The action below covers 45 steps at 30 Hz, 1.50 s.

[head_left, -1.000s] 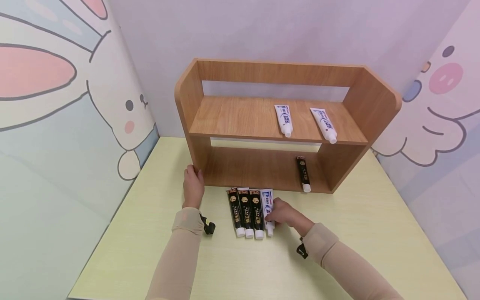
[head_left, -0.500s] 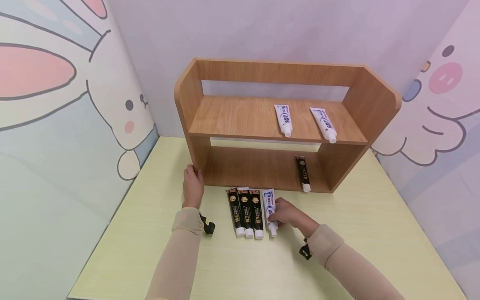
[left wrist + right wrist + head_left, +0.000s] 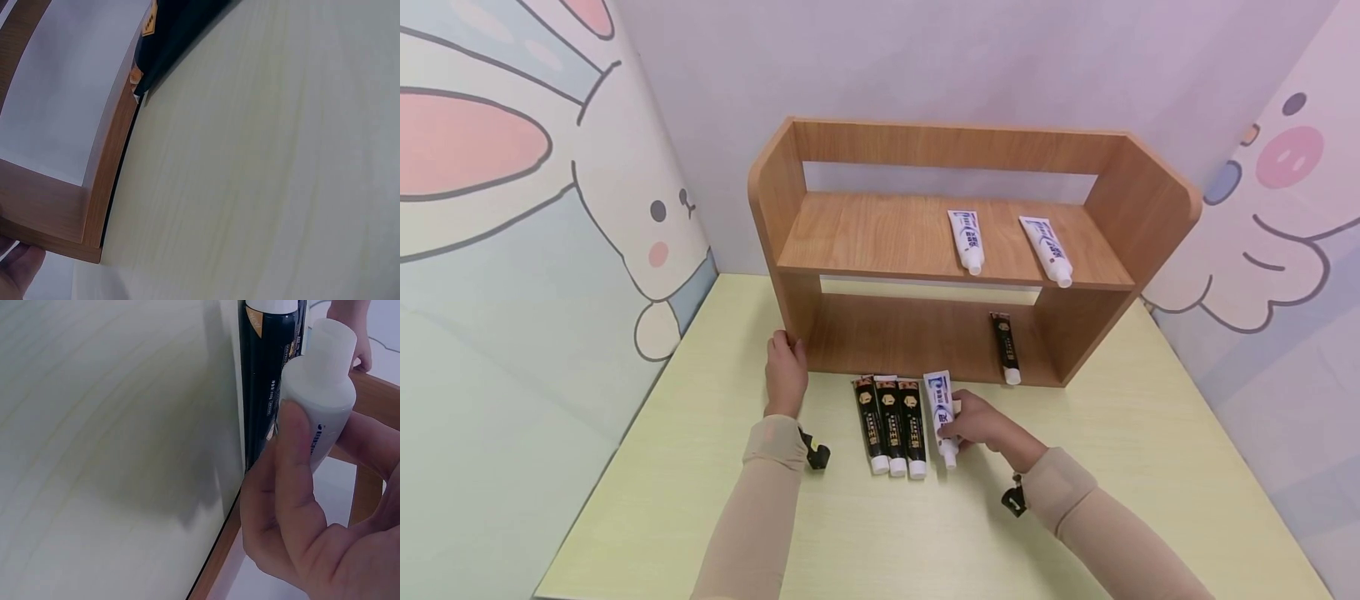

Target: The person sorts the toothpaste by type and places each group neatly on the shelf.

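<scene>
My right hand point(image 3: 977, 421) pinches a white toothpaste tube point(image 3: 938, 400), with its cap toward me. In the right wrist view the fingers and thumb hold the tube point(image 3: 319, 394) near its capped end, and a shadow lies on the table beside it. Left of it, three black toothpaste tubes point(image 3: 891, 425) lie side by side on the table, white caps toward me. My left hand point(image 3: 786, 375) grips the lower front edge of the left side panel of the wooden shelf point(image 3: 880, 333); in the left wrist view only some fingers point(image 3: 25, 269) show against the panel.
Two white toothpaste tubes point(image 3: 967, 242) lie apart on the upper board. One black toothpaste tube point(image 3: 1004, 346) lies on the lower board near the right panel. The shelf stands on a pale yellow table point(image 3: 880, 533) between walls with cartoon drawings.
My right hand has drawn the white toothpaste tube rightward, away from the black row, and raised it a little. The left hand has stayed at the shelf's side panel.
</scene>
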### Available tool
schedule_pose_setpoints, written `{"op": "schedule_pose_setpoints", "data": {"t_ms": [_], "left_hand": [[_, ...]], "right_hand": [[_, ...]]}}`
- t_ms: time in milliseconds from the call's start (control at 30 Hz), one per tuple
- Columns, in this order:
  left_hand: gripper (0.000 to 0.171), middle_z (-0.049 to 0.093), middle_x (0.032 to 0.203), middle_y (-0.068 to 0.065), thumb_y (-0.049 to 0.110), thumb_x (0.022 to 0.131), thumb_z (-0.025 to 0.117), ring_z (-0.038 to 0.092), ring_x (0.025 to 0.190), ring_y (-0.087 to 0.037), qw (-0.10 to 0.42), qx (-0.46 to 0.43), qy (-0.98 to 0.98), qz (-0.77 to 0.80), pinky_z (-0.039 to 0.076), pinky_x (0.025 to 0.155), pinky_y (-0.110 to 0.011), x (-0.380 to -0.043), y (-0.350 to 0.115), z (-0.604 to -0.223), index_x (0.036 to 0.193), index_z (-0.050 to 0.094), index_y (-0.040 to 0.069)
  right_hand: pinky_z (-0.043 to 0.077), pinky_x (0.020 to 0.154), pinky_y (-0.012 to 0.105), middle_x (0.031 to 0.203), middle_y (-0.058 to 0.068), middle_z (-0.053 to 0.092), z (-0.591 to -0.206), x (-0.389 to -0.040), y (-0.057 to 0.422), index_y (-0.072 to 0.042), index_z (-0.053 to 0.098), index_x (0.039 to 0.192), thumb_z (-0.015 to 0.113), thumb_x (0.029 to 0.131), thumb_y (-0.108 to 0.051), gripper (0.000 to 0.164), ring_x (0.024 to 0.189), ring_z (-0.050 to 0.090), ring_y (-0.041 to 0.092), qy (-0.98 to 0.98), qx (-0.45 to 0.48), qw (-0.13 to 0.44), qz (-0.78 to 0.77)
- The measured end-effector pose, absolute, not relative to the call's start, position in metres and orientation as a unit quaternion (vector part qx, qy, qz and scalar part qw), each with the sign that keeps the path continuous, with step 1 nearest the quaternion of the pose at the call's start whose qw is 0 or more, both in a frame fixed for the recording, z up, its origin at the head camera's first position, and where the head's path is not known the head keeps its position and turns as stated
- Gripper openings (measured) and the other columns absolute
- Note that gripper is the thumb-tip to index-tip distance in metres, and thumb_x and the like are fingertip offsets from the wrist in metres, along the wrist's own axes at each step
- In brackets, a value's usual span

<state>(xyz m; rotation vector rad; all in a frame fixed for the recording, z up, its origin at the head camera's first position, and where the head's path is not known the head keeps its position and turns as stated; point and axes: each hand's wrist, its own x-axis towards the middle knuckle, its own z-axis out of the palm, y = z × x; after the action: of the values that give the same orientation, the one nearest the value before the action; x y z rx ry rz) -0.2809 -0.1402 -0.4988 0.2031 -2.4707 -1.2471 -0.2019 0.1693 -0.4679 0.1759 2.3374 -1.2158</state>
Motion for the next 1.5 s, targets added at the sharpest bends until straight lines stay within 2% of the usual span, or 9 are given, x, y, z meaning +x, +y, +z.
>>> {"op": "schedule_pose_setpoints", "data": {"t_ms": [400,633,1233,1500], "left_hand": [[0.030,0.048,0.119,-0.021,0.012,0.102,0.052,0.056,0.109,-0.039,0.184,0.070,-0.874,-0.445,0.049,0.089,-0.052,-0.280,-0.141,-0.499,0.126,0.040,-0.002],[0.029,0.048,0.117,-0.021,0.012,0.102,0.053,0.056,0.107,-0.039,0.189,0.070,-0.874,-0.442,0.049,0.088,-0.052,-0.281,-0.141,-0.499,0.125,0.041,-0.001],[0.030,0.048,0.117,-0.021,0.017,0.103,0.050,0.057,0.106,-0.039,0.190,0.066,-0.879,-0.433,0.050,0.087,-0.051,-0.281,-0.142,-0.498,0.125,0.041,-0.002],[0.030,0.048,0.117,-0.021,0.014,0.102,0.051,0.057,0.106,-0.039,0.191,0.068,-0.877,-0.436,0.050,0.086,-0.052,-0.281,-0.141,-0.500,0.125,0.041,-0.002]], "right_hand": [[0.057,0.062,0.039,0.099,0.019,0.058,-0.456,-0.202,0.167,0.006,0.031,0.143,0.074,0.083,0.000,0.074,0.076,0.062,0.027,0.854,0.060,0.239,-0.458],[0.057,0.062,0.039,0.102,0.019,0.058,-0.449,-0.203,0.165,0.001,0.029,0.147,0.075,0.083,-0.001,0.079,0.078,0.062,0.028,0.853,0.050,0.233,-0.464],[0.057,0.063,0.040,0.104,0.021,0.056,-0.421,-0.200,0.158,0.000,0.031,0.145,0.075,0.083,0.001,0.076,0.082,0.061,0.031,0.843,0.018,0.218,-0.491],[0.057,0.063,0.042,0.104,0.021,0.055,-0.409,-0.197,0.155,0.001,0.031,0.145,0.074,0.083,0.003,0.076,0.082,0.061,0.031,0.840,0.006,0.212,-0.499]]}}
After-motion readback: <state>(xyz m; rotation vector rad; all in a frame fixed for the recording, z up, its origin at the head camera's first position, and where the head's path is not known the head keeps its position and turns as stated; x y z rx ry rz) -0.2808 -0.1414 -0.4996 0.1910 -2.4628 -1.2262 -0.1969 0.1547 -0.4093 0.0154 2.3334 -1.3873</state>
